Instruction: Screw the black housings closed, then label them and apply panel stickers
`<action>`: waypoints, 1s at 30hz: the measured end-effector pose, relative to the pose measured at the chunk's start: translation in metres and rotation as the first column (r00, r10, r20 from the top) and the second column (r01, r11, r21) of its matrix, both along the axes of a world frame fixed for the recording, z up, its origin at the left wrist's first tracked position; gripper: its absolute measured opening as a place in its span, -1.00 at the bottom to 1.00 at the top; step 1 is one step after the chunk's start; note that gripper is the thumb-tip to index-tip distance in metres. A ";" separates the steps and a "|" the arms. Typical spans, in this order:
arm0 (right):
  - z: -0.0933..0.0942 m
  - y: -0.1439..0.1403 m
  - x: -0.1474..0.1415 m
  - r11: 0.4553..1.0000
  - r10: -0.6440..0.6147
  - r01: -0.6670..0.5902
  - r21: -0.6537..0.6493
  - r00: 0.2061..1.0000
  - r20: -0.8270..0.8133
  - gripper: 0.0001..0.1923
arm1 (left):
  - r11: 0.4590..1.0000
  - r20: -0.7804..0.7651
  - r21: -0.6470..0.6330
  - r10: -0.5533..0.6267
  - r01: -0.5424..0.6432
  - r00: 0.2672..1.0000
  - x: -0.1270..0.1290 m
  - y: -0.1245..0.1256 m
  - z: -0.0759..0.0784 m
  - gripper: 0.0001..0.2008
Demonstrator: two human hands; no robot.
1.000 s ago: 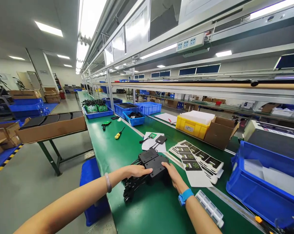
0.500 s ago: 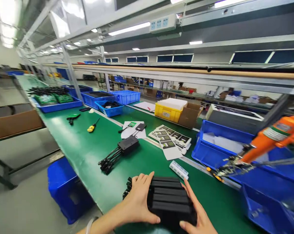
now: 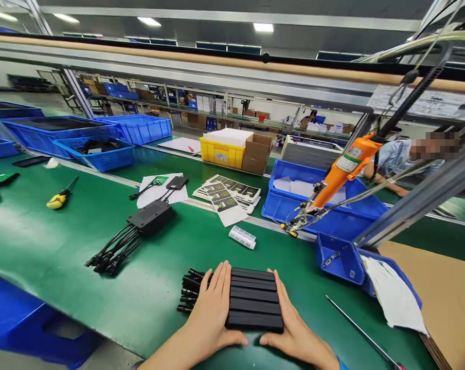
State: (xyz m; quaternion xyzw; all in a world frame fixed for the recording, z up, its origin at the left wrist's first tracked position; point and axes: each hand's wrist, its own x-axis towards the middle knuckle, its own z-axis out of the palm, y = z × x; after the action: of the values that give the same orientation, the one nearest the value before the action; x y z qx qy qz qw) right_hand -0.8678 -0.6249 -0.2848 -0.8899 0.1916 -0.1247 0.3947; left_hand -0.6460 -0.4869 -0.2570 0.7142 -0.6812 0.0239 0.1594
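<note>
A black ribbed box [image 3: 253, 298] with several black cable ends [image 3: 189, 293] sticking out on its left lies on the green belt near the front edge. My left hand [image 3: 212, 311] presses flat against its left side, my right hand [image 3: 292, 329] against its right side and front corner; together they grip it. A second black box with a bundle of cables [image 3: 147, 218] lies further back to the left, apart from my hands.
An orange electric screwdriver [image 3: 342, 172] hangs over blue bins [image 3: 279, 205]. A small blue bin [image 3: 338, 259], white cloth [image 3: 390, 298], cardboard [image 3: 444, 288] and a thin rod [image 3: 361, 331] lie right. Printed cards [image 3: 228, 195], a white strip [image 3: 242, 237] and a yellow-handled screwdriver [image 3: 58, 199] lie behind. A person sits across at right.
I lifted one black box off the pair and brought it toward me and to the right, turning it ribbed side up. It now rests on the belt between both hands. My view swung right.
</note>
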 end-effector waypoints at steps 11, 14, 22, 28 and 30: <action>0.091 -0.038 0.010 0.699 -0.262 0.364 0.615 0.931 -0.254 -0.12 | 0.884 -0.253 0.465 0.072 0.055 0.965 0.006 -0.072 0.093 -0.24; 0.102 -0.060 0.004 0.624 -0.330 0.494 0.605 0.869 -0.369 -0.22 | 0.975 -0.305 0.196 -0.039 0.103 0.951 -0.002 -0.095 0.090 -0.33; 0.124 -0.111 -0.002 0.759 -0.521 0.531 0.377 0.842 -0.137 -0.45 | 0.945 -0.265 -0.006 -0.317 0.328 0.911 -0.023 -0.100 0.068 -0.32; 0.190 -0.163 0.025 0.792 -0.599 0.546 0.271 0.613 0.515 -0.20 | 0.954 -0.114 -0.008 -0.299 0.301 0.947 -0.024 -0.098 0.066 -0.21; 0.206 -0.174 0.040 0.845 -0.530 0.447 0.292 0.631 0.567 -0.20 | 0.954 -0.065 -0.010 -0.298 0.298 0.952 -0.026 -0.097 0.065 -0.16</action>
State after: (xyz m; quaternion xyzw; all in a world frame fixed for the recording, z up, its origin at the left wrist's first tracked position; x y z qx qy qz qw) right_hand -0.8282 -0.7986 -0.0790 -0.6837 0.2900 -0.5042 0.4408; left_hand -0.6720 -0.5839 -0.1917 0.6037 -0.7755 -0.0240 0.1834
